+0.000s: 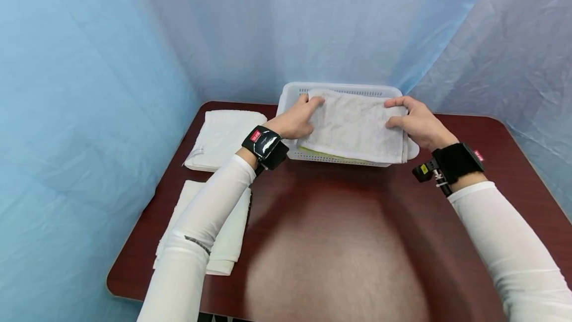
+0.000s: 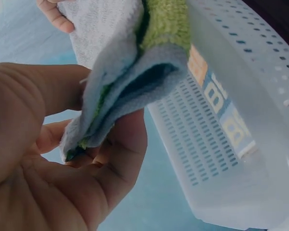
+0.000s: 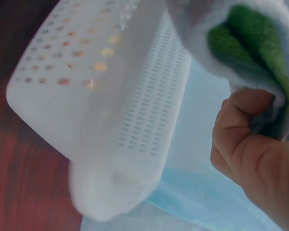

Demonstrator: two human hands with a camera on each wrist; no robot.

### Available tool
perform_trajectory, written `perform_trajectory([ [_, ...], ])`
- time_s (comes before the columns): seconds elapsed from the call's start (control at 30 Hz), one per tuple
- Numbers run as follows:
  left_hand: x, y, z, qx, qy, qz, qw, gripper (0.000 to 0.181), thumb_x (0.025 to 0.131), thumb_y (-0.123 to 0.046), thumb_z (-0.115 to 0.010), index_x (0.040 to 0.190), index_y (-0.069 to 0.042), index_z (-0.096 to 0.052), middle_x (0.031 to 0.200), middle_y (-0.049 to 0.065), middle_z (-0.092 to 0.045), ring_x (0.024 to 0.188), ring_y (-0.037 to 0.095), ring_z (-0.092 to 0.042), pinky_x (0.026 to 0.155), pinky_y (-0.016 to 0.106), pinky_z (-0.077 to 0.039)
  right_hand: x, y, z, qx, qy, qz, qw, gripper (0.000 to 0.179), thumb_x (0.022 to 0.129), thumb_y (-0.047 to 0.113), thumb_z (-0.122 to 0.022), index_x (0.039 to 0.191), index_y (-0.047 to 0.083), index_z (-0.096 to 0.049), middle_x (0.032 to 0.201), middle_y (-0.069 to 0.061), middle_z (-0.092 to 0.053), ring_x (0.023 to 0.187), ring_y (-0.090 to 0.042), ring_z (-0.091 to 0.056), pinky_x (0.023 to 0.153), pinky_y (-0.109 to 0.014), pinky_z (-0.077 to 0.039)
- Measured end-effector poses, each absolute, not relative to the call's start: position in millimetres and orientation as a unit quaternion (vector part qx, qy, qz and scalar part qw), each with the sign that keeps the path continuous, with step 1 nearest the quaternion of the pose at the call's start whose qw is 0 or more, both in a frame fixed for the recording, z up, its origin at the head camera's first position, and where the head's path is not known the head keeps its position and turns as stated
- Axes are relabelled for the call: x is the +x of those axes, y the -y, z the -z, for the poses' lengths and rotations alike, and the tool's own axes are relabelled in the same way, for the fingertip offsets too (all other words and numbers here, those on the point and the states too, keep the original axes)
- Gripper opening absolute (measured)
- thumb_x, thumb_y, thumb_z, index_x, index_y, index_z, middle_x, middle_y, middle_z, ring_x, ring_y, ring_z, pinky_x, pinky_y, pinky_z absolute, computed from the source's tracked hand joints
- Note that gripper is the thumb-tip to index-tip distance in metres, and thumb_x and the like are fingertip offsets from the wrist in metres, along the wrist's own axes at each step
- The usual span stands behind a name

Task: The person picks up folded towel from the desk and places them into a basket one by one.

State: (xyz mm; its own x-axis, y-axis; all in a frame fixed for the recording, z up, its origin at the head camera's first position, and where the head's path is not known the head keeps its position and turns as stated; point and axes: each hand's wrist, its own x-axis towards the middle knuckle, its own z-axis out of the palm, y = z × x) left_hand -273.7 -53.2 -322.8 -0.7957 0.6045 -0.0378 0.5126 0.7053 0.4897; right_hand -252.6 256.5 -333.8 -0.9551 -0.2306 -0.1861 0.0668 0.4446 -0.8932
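Blue curtains (image 1: 232, 29) surround a dark red bench (image 1: 339, 242). Left hand (image 1: 297, 118) and right hand (image 1: 420, 123) pinch opposite ends of a folded grey-and-green cloth (image 1: 355, 125), suspended between them over a white basket (image 1: 287, 98). Left of the left hand lies a folded white towel (image 1: 230, 135); another towel (image 1: 230, 235) lies nearer the person, partly beneath the left sleeve (image 1: 196, 242).

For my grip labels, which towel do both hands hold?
The grey towel showing green in its folds, between left hand and right hand over the basket; the white towels lie on the table.
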Motion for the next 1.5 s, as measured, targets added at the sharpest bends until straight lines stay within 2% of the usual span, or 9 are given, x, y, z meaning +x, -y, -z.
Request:
perform_trajectory([
  [0.13, -281, 52, 323, 0.29, -0.922, -0.234, 0.102, 0.072, 0.088, 0.009, -0.051, 0.154, -0.005, -0.026, 0.139, 0.026, -0.03, 0.115, 0.029, -0.041, 0.093, 0.033, -0.039, -258, -254, 328, -0.048, -0.854, 0.5, 0.136, 0.051, 0.1, 0.007, -0.053, 0.146, 0.009, -0.033, 0.152, -0.018, -0.023, 0.112, -0.023, -0.048, 0.08, -0.029, -0.048],
  [0.4, -294, 49, 324, 0.269, -0.929, -0.235, 0.103, 0.07, 0.09, 0.01, -0.05, 0.153, -0.005, -0.026, 0.149, 0.028, -0.024, 0.124, 0.03, -0.041, 0.093, 0.034, -0.039, -268, -246, 323, -0.036, -0.872, 0.479, 0.096, 0.055, 0.1, 0.007, -0.055, 0.148, 0.005, -0.029, 0.152, -0.026, -0.022, 0.126, -0.039, -0.04, 0.096, -0.051, -0.04],
  [0.5, -297, 46, 325, 0.259, -0.93, -0.241, 0.1, 0.069, 0.091, 0.01, -0.049, 0.153, -0.006, -0.026, 0.152, 0.029, -0.019, 0.126, 0.029, -0.042, 0.092, 0.033, -0.039, -272, -241, 322, -0.026, -0.878, 0.472, 0.079, 0.057, 0.099, 0.006, -0.055, 0.149, 0.004, -0.028, 0.151, -0.028, -0.022, 0.127, -0.043, -0.038, 0.098, -0.054, -0.039],
  [0.67, -298, 40, 325, 0.234, -0.937, -0.238, 0.102, 0.068, 0.093, 0.008, -0.049, 0.154, -0.009, -0.024, 0.153, 0.029, -0.016, 0.112, 0.029, -0.049, 0.082, 0.031, -0.041, -276, -234, 320, -0.022, -0.897, 0.438, 0.06, 0.061, 0.096, 0.003, -0.055, 0.15, -0.001, -0.027, 0.145, -0.032, -0.029, 0.12, -0.044, -0.043, 0.093, -0.053, -0.041],
  [0.83, -299, 34, 325, 0.208, -0.945, -0.228, 0.11, 0.067, 0.096, 0.006, -0.047, 0.155, -0.011, -0.021, 0.155, 0.027, -0.015, 0.094, 0.025, -0.05, 0.07, 0.028, -0.04, -279, -229, 319, -0.028, -0.911, 0.406, 0.065, 0.064, 0.097, 0.0, -0.049, 0.154, -0.001, -0.019, 0.147, -0.036, -0.025, 0.122, -0.048, -0.04, 0.091, -0.055, -0.038],
  [0.93, -300, 31, 328, 0.198, -0.947, -0.226, 0.116, 0.067, 0.097, 0.005, -0.047, 0.156, -0.011, -0.021, 0.155, 0.026, -0.015, 0.101, 0.025, -0.05, 0.073, 0.028, -0.04, -282, -225, 318, -0.04, -0.921, 0.38, 0.077, 0.065, 0.096, -0.004, -0.042, 0.155, -0.003, -0.014, 0.152, -0.036, -0.019, 0.119, -0.046, -0.036, 0.086, -0.052, -0.034],
  [1.1, -302, 29, 336, 0.182, -0.949, -0.224, 0.127, 0.067, 0.097, 0.005, -0.048, 0.157, -0.011, -0.02, 0.158, 0.026, -0.012, 0.133, 0.03, -0.041, 0.081, 0.032, -0.04, -286, -218, 321, -0.069, -0.932, 0.343, 0.089, 0.068, 0.09, -0.012, -0.032, 0.154, -0.009, -0.009, 0.154, -0.037, -0.011, 0.121, -0.046, -0.03, 0.081, -0.048, -0.026],
  [1.37, -303, 27, 348, 0.19, -0.952, -0.198, 0.137, 0.064, 0.098, 0.003, -0.049, 0.155, -0.008, -0.022, 0.155, 0.028, -0.017, 0.126, 0.029, -0.044, 0.083, 0.033, -0.04, -291, -216, 334, -0.078, -0.949, 0.294, 0.079, 0.064, 0.091, -0.011, -0.035, 0.153, -0.01, -0.016, 0.145, -0.042, -0.025, 0.126, -0.052, -0.037, 0.085, -0.052, -0.036],
  [1.5, -301, 26, 351, 0.191, -0.952, -0.196, 0.138, 0.063, 0.098, 0.003, -0.05, 0.154, -0.008, -0.025, 0.155, 0.028, -0.017, 0.13, 0.031, -0.044, 0.085, 0.033, -0.041, -290, -218, 341, -0.074, -0.955, 0.275, 0.077, 0.062, 0.093, -0.008, -0.037, 0.152, -0.011, -0.018, 0.146, -0.042, -0.022, 0.126, -0.052, -0.035, 0.089, -0.054, -0.038],
])
